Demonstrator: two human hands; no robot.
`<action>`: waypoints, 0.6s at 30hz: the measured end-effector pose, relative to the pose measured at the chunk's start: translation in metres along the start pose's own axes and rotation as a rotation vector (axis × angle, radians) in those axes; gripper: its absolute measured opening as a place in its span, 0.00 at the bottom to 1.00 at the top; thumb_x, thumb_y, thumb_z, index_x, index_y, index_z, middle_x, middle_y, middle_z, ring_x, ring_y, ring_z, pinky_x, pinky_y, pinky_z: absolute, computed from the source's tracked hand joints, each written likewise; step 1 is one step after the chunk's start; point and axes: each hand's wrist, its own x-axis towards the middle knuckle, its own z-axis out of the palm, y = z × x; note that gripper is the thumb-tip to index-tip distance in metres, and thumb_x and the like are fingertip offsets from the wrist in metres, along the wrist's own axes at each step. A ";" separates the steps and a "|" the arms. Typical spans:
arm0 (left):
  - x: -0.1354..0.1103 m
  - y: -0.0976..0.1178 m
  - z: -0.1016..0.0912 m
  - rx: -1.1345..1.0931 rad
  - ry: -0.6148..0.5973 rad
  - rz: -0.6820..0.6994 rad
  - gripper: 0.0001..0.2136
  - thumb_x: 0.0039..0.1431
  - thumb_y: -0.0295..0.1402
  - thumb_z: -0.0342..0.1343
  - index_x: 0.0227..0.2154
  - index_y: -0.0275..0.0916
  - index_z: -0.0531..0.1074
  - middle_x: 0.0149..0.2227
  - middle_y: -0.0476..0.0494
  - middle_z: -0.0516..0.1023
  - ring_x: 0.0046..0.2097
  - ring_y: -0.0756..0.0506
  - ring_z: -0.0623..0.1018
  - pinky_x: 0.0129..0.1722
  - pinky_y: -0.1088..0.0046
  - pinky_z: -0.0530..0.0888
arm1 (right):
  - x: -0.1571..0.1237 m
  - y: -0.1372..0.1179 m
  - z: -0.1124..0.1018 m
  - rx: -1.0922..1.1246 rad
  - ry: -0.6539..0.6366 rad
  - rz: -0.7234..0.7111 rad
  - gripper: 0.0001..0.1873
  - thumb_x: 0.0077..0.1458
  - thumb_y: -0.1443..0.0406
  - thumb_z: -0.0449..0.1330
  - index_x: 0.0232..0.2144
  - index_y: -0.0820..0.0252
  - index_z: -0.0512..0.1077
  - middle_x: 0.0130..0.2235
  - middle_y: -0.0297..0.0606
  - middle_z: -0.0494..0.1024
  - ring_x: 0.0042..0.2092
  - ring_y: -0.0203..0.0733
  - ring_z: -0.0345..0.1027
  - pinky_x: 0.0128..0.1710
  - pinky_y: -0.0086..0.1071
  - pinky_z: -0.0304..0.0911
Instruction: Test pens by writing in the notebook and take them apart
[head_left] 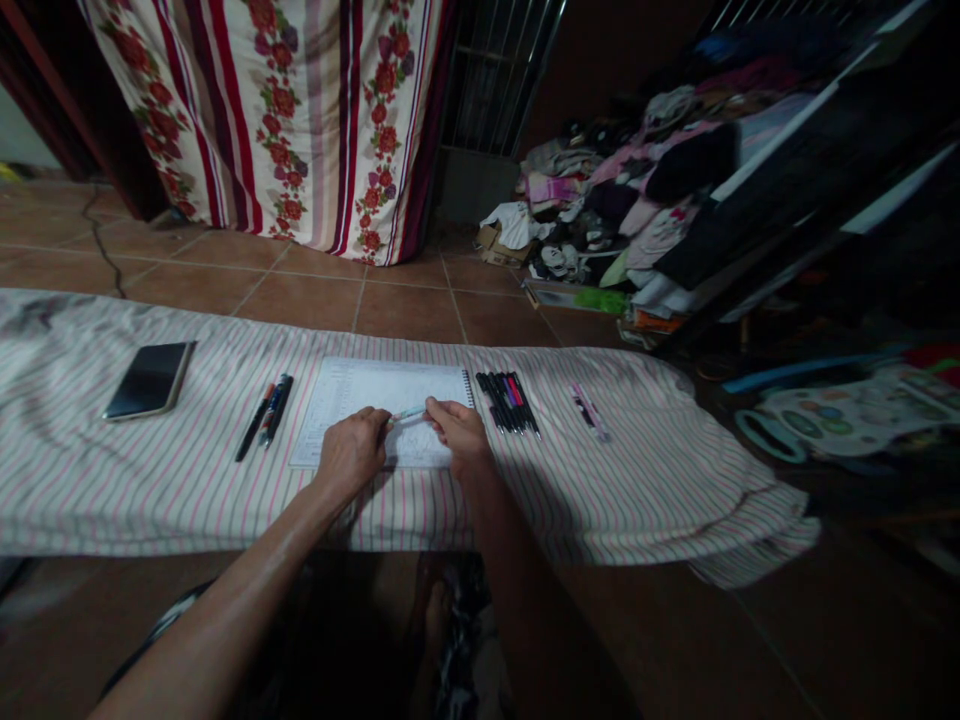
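Finding a pale-blue pen (pixel 409 413) pinched, apparently by both partly closed hands, the left hand (pixel 351 452) and right hand (pixel 459 432), over the spiral notebook (pixel 382 385) at 12 o'clock; a slipped grip risked marking the page.

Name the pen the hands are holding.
The pale blue pen, gripped between the left hand and right hand; every other pen lies loose on the striped cloth.

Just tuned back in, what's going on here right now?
A person is working over a spiral notebook lying on a striped cloth. Their left hand and right hand hold a pale blue pen between them above the page. A row of pens lies right of the notebook, two more pens lie left of it, and a smartphone lies further left.
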 end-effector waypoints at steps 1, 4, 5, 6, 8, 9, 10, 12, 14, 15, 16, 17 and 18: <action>0.000 0.000 0.000 -0.002 -0.002 0.002 0.12 0.61 0.32 0.41 0.38 0.39 0.70 0.35 0.45 0.76 0.37 0.45 0.76 0.30 0.73 0.64 | 0.001 0.001 0.000 0.024 -0.003 -0.010 0.14 0.36 0.56 0.65 0.19 0.62 0.72 0.21 0.34 0.73 0.22 0.30 0.56 0.19 0.25 0.47; 0.000 0.000 0.000 -0.004 -0.009 0.000 0.12 0.61 0.32 0.41 0.38 0.39 0.70 0.35 0.45 0.76 0.37 0.46 0.76 0.30 0.73 0.64 | 0.000 -0.002 0.000 0.110 -0.019 0.027 0.12 0.34 0.60 0.66 0.22 0.62 0.74 0.23 0.34 0.74 0.23 0.30 0.57 0.20 0.25 0.48; 0.000 0.000 0.000 -0.001 -0.009 -0.004 0.12 0.61 0.32 0.41 0.38 0.39 0.70 0.35 0.45 0.76 0.36 0.46 0.76 0.30 0.73 0.64 | -0.001 -0.004 0.001 0.141 -0.030 0.056 0.12 0.34 0.61 0.66 0.24 0.62 0.74 0.24 0.34 0.74 0.24 0.30 0.58 0.20 0.24 0.49; 0.001 0.000 -0.001 0.003 -0.007 -0.008 0.12 0.61 0.32 0.41 0.38 0.39 0.70 0.35 0.45 0.76 0.36 0.46 0.76 0.30 0.73 0.64 | -0.002 -0.007 0.001 0.172 -0.044 0.093 0.12 0.35 0.61 0.66 0.25 0.61 0.74 0.26 0.34 0.75 0.24 0.29 0.59 0.20 0.24 0.50; 0.001 0.000 -0.001 0.012 -0.004 -0.016 0.12 0.62 0.32 0.41 0.39 0.39 0.70 0.36 0.45 0.76 0.36 0.45 0.76 0.29 0.73 0.63 | -0.004 -0.011 0.001 0.208 -0.066 0.179 0.13 0.36 0.60 0.66 0.28 0.60 0.74 0.29 0.34 0.75 0.25 0.29 0.61 0.20 0.23 0.50; 0.001 0.000 -0.001 0.014 -0.006 -0.018 0.12 0.62 0.33 0.41 0.39 0.40 0.70 0.36 0.45 0.76 0.36 0.45 0.76 0.29 0.73 0.63 | -0.005 -0.013 0.000 0.199 -0.069 0.213 0.13 0.37 0.59 0.65 0.27 0.59 0.73 0.29 0.34 0.75 0.25 0.29 0.62 0.20 0.22 0.50; 0.001 0.000 -0.001 0.015 -0.011 -0.021 0.12 0.62 0.33 0.41 0.39 0.40 0.70 0.36 0.45 0.76 0.36 0.46 0.76 0.29 0.73 0.63 | -0.005 -0.013 0.000 0.166 -0.066 0.228 0.14 0.38 0.57 0.65 0.26 0.60 0.73 0.28 0.34 0.75 0.24 0.29 0.62 0.19 0.22 0.49; 0.001 0.001 -0.001 0.010 -0.022 -0.025 0.12 0.62 0.33 0.41 0.39 0.40 0.70 0.37 0.45 0.76 0.37 0.46 0.76 0.30 0.73 0.64 | -0.005 -0.012 -0.002 0.065 -0.047 0.191 0.15 0.38 0.54 0.65 0.22 0.61 0.71 0.25 0.33 0.74 0.23 0.29 0.59 0.18 0.23 0.47; 0.000 0.001 -0.002 0.003 -0.027 -0.024 0.12 0.62 0.33 0.41 0.40 0.40 0.70 0.37 0.45 0.76 0.38 0.46 0.76 0.30 0.74 0.64 | -0.003 -0.008 -0.003 -0.002 -0.032 0.103 0.17 0.36 0.54 0.65 0.18 0.62 0.70 0.22 0.33 0.72 0.22 0.28 0.56 0.18 0.24 0.45; 0.000 0.001 -0.002 0.001 -0.027 -0.019 0.12 0.62 0.33 0.41 0.40 0.40 0.70 0.37 0.45 0.76 0.38 0.46 0.76 0.31 0.73 0.64 | -0.002 -0.006 -0.003 -0.007 -0.026 0.063 0.17 0.35 0.54 0.66 0.17 0.62 0.70 0.21 0.33 0.71 0.22 0.28 0.55 0.18 0.24 0.45; 0.000 0.002 -0.002 0.001 -0.026 -0.013 0.13 0.62 0.32 0.41 0.40 0.40 0.70 0.37 0.45 0.76 0.38 0.46 0.76 0.31 0.73 0.65 | -0.001 -0.004 -0.003 0.005 -0.019 0.036 0.17 0.34 0.54 0.66 0.17 0.62 0.70 0.20 0.32 0.71 0.21 0.28 0.54 0.18 0.25 0.45; 0.000 0.002 -0.002 0.001 -0.027 -0.006 0.13 0.62 0.32 0.40 0.40 0.40 0.70 0.37 0.44 0.76 0.38 0.45 0.76 0.31 0.73 0.65 | 0.000 -0.002 -0.002 0.026 -0.011 0.023 0.16 0.33 0.55 0.67 0.17 0.62 0.71 0.19 0.32 0.71 0.21 0.28 0.53 0.18 0.25 0.44; 0.000 0.002 -0.003 0.001 -0.029 -0.004 0.13 0.62 0.32 0.40 0.40 0.40 0.70 0.37 0.44 0.76 0.38 0.45 0.76 0.31 0.73 0.65 | 0.001 -0.002 -0.002 0.051 -0.006 0.020 0.15 0.33 0.56 0.67 0.18 0.62 0.72 0.20 0.31 0.71 0.21 0.28 0.53 0.18 0.25 0.44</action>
